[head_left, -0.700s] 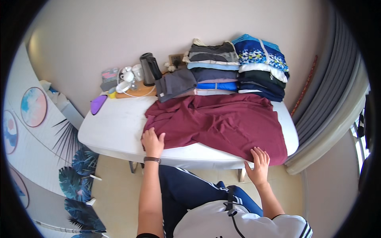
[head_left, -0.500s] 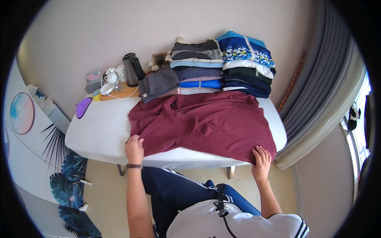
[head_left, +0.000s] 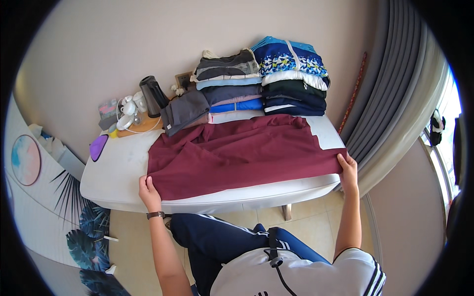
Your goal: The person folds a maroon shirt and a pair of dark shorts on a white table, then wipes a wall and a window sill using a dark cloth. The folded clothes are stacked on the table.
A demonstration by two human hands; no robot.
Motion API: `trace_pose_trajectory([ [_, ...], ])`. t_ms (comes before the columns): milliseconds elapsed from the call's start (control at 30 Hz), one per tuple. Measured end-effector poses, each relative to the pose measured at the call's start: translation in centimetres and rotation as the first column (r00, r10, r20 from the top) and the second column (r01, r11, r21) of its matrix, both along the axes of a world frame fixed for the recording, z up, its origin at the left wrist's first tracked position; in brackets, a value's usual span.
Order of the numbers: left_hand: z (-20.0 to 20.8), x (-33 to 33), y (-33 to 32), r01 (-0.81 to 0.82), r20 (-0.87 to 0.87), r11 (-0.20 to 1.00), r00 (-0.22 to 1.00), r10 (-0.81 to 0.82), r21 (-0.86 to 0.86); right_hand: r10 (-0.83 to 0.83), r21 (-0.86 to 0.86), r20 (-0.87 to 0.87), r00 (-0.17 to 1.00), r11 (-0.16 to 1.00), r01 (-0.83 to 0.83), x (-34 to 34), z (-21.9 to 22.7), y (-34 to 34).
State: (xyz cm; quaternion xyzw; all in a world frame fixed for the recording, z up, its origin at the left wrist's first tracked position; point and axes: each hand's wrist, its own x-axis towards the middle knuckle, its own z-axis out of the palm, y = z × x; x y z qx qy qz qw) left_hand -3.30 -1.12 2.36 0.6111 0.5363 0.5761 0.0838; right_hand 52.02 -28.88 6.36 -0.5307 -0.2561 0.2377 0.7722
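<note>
A maroon garment (head_left: 237, 158) lies spread across the white padded table (head_left: 118, 167), its near edge pulled almost straight between my hands. Its exact kind does not show. At the near left corner, my left hand (head_left: 150, 194) is closed on the cloth, a dark band around the wrist. My right hand (head_left: 348, 170) grips the right corner, thumb on top, and holds it by the table's right edge. Low folds cross the cloth toward its far side.
Behind the garment stand stacks of folded clothes (head_left: 294, 91) and dark grey folded clothing (head_left: 185, 112). At the back left, a kettle (head_left: 154, 96) and white cups (head_left: 129, 107) sit by a wooden tray (head_left: 140, 127). A purple item (head_left: 98, 147) lies left; a grey curtain (head_left: 390, 93) hangs right.
My right hand has moved outward and farther from me, drawing the garment's corner to the right. My left hand has shifted left and slightly nearer. The near edge is now straighter and the cloth smoother.
</note>
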Motion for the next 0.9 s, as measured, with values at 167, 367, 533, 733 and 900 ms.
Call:
trace_pose_trajectory([
  [167,2.3,0.0,1.5,0.065,-0.323,0.91,0.923,-0.211,-0.409,0.035,-0.373,0.835,0.549,0.769,0.519,2.6,-3.2,1.5],
  [367,2.5,-2.2,5.1,0.416,-0.127,0.725,0.816,-0.564,-0.549,0.044,-0.284,0.938,0.345,0.669,0.687,2.1,-4.1,3.4],
  [533,2.2,0.6,1.8,0.309,-0.277,0.877,0.864,-0.42,-0.367,0.198,-0.306,0.951,0.238,0.479,0.823,2.6,-4.6,2.9],
  [733,3.3,-1.5,-3.1,0.177,-0.265,0.902,0.918,-0.295,-0.393,-0.11,0.001,0.962,0.251,0.916,0.4,-8.4,2.1,8.4],
  [900,1.6,-4.0,-3.9,0.125,-0.378,0.949,0.896,-0.232,-0.288,0.246,-0.173,0.897,0.368,0.96,-0.222,-19.2,2.1,19.0],
])
